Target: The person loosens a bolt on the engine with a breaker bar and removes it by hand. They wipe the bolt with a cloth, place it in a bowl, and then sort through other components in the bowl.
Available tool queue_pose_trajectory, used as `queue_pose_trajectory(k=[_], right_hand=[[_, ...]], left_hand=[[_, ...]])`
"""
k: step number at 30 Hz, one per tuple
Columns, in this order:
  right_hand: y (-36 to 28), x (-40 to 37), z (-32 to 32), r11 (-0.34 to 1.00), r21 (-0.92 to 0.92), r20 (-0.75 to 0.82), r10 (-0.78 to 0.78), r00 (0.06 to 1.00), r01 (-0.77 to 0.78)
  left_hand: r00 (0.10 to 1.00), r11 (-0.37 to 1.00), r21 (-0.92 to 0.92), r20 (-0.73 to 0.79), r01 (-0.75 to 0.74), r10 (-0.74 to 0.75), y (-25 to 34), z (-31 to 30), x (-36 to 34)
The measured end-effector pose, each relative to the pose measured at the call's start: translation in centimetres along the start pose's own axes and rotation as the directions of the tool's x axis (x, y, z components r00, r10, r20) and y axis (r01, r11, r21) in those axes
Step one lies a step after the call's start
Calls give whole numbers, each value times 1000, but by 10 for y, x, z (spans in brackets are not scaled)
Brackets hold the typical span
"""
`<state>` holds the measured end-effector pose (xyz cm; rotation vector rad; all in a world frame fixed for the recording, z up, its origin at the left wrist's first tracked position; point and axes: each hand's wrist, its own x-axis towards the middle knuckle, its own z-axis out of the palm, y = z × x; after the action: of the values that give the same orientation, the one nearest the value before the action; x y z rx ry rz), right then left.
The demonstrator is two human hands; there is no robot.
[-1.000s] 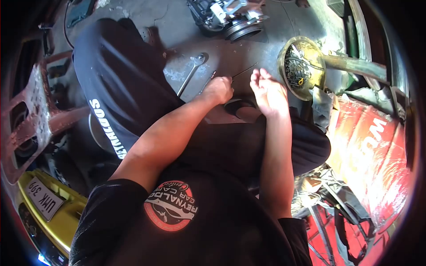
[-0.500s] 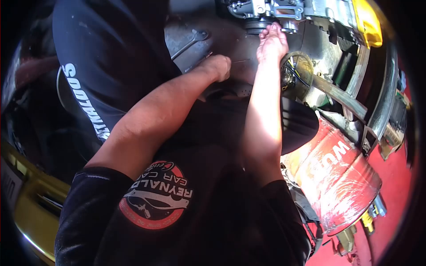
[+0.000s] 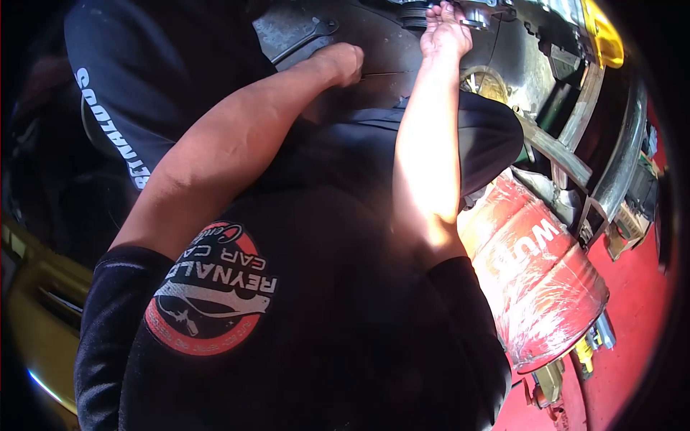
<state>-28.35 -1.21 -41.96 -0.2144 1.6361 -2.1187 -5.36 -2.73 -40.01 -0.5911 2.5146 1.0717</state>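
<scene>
a wrench (image 3: 305,39) lies on the floor (image 3: 392,47) just left of the left hand (image 3: 338,63), a drum (image 3: 535,287) far right.

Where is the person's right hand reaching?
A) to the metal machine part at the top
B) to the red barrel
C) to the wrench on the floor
A: the right hand is up at the metal machine part, away from the red barrel and the wrench; the left hand is closed on a thin tool.

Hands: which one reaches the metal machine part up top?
The right hand, stretched to the machine part; the left hand is fisted around a thin rod.
</scene>
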Motion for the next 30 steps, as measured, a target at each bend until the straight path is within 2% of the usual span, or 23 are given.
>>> queue_pose_trajectory(k=[2, 3, 5, 6, 7, 10, 11, 13, 16, 17, 18, 20, 22, 25, 28, 29, 30], right_hand=[[-11, -8, 10, 994, 85, -69, 75, 995, -69], [-14, -13, 14, 998, 14, -84, 64, 994, -63], [-45, -46, 36, 989, -137, -104, 42, 994, -56], [-47, -48, 38, 991, -120, -133, 46, 990, -62], [-46, -49, 41, 994, -88, -136, 58, 989, -70], [-44, -48, 39, 997, -73, -93, 24, 995, -31], [-45, -48, 38, 993, -109, -84, 32, 996, -41], [-46, -48, 38, 990, -135, -75, 38, 996, -47], [-47, -51, 42, 987, -161, -127, 8, 992, -28], [-47, -52, 45, 987, -159, -177, 5, 984, -34], [-44, -50, 47, 989, -147, -193, -20, 981, -9], [-41, -48, 52, 991, -126, -233, -68, 970, 39], [-41, -51, 58, 994, -80, -278, -99, 956, 79], [-42, -50, 58, 998, -60, -298, -39, 954, 23], [-55, -54, 59, 986, -3, -276, 162, 948, -170], [-57, -55, 59, 961, 89, -247, 275, 929, -261], [-58, -54, 59, 954, 131, -248, 296, 923, -270]], left_hand=[[998, 997, 51, 51, -50, 47, -2, -4, -6], [993, 995, 36, 63, 97, -99, 0, -5, -8], [981, 989, 86, 140, 124, -135, -7, -2, -9], [973, 984, 106, 172, 140, -157, -14, 2, -10], [987, 993, 85, 138, 77, -88, -28, 12, -9], [996, 992, 117, 71, 52, -60, -38, 18, -9], [973, 988, 17, 171, 155, -156, -37, 12, -7], [869, 912, -153, 395, 382, -297, -32, 7, -3], [857, 914, -52, 372, 402, -356, -40, 23, 10], [944, 960, -11, 188, 279, -272, -35, 19, -8], [987, 986, 55, 6, 160, -161, -32, 13, -22], [981, 947, 311, 148, 78, -129, -35, 10, -21], [971, 972, 21, 56, 233, -234, -27, 5, -30], [977, 978, 37, 48, 207, -209, -24, -2, -33], [974, 976, -12, 64, 220, -218, -27, 1, -30], [975, 976, -4, 59, 216, -215, -28, 2, -28], [976, 977, 3, 55, 213, -213, -29, 4, -27]])
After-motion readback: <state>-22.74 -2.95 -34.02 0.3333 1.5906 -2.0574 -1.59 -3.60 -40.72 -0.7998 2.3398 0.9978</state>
